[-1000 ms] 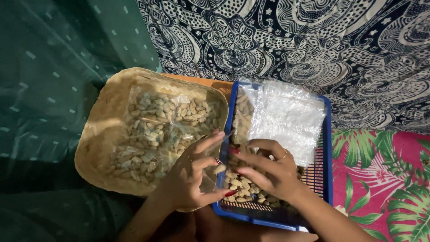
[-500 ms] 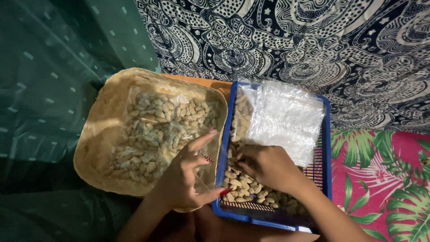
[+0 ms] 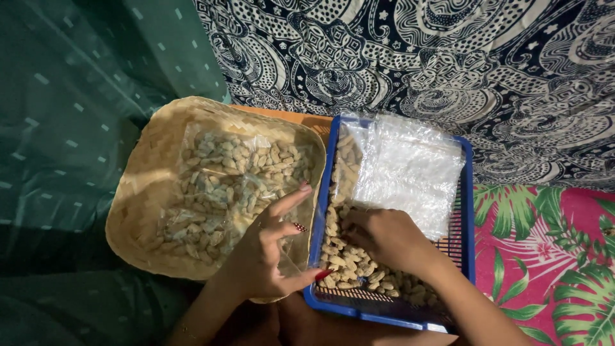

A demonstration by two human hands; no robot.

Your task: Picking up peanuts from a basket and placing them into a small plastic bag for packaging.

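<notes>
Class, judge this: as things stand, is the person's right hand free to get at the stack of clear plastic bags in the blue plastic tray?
Probably yes: the right hand rests on loose peanuts beside the uncovered stack.
</notes>
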